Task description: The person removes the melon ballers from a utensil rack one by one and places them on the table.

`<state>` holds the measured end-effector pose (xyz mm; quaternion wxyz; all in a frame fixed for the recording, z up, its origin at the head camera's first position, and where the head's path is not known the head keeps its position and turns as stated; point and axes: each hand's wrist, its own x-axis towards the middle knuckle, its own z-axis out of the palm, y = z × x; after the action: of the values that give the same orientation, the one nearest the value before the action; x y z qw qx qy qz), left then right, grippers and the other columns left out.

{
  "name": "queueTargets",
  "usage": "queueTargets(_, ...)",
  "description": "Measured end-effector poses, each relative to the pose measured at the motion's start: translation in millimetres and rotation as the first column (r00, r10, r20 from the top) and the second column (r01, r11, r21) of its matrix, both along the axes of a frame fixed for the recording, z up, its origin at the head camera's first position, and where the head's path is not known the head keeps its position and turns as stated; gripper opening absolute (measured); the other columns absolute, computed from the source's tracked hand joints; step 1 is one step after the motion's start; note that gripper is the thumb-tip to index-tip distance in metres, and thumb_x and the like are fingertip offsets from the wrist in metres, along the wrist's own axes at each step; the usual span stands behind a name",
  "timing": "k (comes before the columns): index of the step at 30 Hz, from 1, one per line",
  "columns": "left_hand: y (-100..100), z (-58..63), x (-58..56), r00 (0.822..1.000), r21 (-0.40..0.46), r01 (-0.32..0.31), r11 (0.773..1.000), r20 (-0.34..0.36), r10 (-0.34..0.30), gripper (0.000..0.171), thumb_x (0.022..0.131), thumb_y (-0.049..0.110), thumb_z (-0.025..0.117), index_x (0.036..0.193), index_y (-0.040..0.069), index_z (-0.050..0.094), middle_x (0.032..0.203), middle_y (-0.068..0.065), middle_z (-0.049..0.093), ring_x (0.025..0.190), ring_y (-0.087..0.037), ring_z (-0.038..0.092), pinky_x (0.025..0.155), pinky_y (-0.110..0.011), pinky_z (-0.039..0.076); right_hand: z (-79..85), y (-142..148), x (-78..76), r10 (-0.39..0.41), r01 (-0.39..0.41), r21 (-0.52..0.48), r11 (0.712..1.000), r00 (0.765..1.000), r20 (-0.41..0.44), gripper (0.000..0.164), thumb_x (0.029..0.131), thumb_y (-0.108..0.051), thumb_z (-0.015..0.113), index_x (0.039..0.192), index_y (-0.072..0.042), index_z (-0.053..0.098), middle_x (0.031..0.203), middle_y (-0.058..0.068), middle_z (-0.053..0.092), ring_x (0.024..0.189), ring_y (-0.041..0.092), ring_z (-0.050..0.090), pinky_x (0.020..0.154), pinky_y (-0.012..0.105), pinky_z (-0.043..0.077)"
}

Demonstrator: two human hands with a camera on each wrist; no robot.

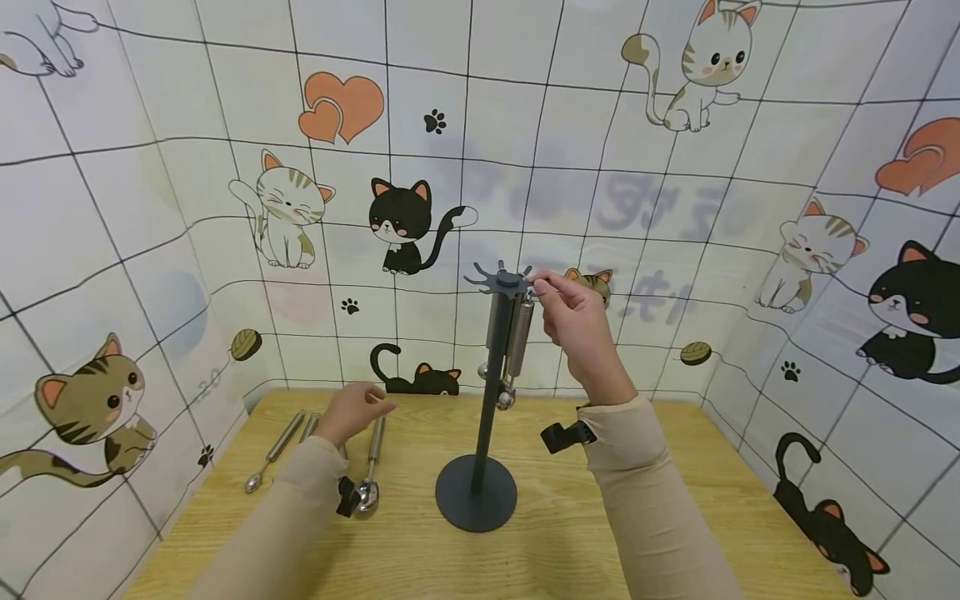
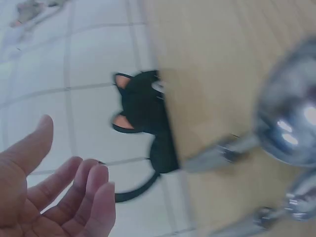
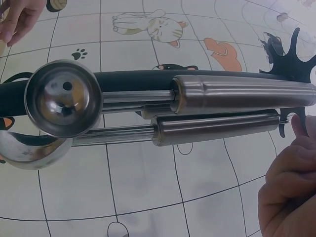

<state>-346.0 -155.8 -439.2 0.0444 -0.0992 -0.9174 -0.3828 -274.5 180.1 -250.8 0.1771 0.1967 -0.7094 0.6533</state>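
Note:
A dark metal rack (image 1: 484, 425) with a round base and a crown of curved hooks stands upright on the table. My right hand (image 1: 573, 321) is at its crown, thumb and forefinger pinching the top end of a steel scoop (image 3: 217, 129) by a hook. Beside that one hangs another steel scoop (image 3: 242, 94) with a round bowl, its handle along the post. My left hand (image 1: 352, 412) hovers over the table's left side, fingers relaxed and holding nothing. Below it lie several steel scoops, among them a large one (image 1: 367, 493) and a small one (image 1: 277, 446); the forearm partly hides others.
The wooden table (image 1: 570, 533) runs back to a white wall sheet (image 1: 525, 200) with a grid and cartoon cats. More of this sheet stands at both sides. Each wrist wears a black strap (image 1: 567, 435).

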Motion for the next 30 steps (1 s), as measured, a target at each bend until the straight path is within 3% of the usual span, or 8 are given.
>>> queueTargets(8,33,42.5,24.1,0.995,0.092,0.093,0.991,-0.048,-0.089,0.036,0.095,0.035,0.073,0.119,0.009,0.070,0.102,-0.004,0.070,0.093,-0.021,0.065,0.082,-0.043,0.055,-0.7,0,-0.3,-0.008,0.008,0.006,1.000,1.000,-0.004,0.031,0.104,-0.028,0.059,0.125,-0.006,0.066,0.057,-0.004,0.033,0.047,0.013,0.023,0.046,0.024,0.024)
queueTargets(14,59,69.1,44.2,0.976,0.184,0.206,0.961,-0.113,-0.188,0.029,0.095,0.025,0.075,0.122,0.014,0.070,0.098,0.001,0.070,0.089,-0.016,0.066,0.073,-0.034,0.055,-0.9,1,-0.1,-0.006,0.006,0.009,1.000,1.000,-0.010,0.031,0.105,-0.028,0.059,0.125,-0.006,0.066,0.056,-0.005,0.033,0.046,0.013,0.023,0.046,0.024,0.024)
queueTargets(18,74,86.7,60.2,0.963,0.234,0.262,0.936,-0.132,-0.237,0.029,0.095,0.025,0.074,0.123,0.017,0.070,0.103,0.003,0.071,0.094,-0.015,0.066,0.075,-0.034,0.057,-1.1,1,-0.4,0.002,-0.002,0.001,1.000,1.000,-0.016,0.031,0.105,-0.028,0.059,0.124,-0.006,0.066,0.055,-0.005,0.033,0.045,0.013,0.022,0.046,0.024,0.024)
queueTargets(24,97,105.7,78.2,0.928,0.208,0.328,0.921,-0.252,-0.274,0.029,0.095,0.026,0.075,0.122,0.015,0.071,0.100,0.005,0.071,0.095,-0.012,0.067,0.081,-0.037,0.055,-1.1,1,-0.6,0.008,-0.008,-0.010,1.000,1.000,-0.026,0.029,0.104,-0.028,0.059,0.122,-0.007,0.067,0.055,-0.005,0.033,0.045,0.013,0.022,0.046,0.024,0.024)
queueTargets(30,120,115.2,91.7,0.900,0.192,0.351,0.917,-0.342,-0.272,0.033,0.094,0.025,0.076,0.124,0.013,0.070,0.100,0.005,0.072,0.096,-0.011,0.067,0.082,-0.037,0.054,-1.9,0,-0.8,0.009,-0.009,-0.012,1.000,1.000,-0.025,0.030,0.104,-0.028,0.059,0.122,-0.006,0.067,0.055,-0.005,0.034,0.044,0.012,0.023,0.045,0.024,0.025)
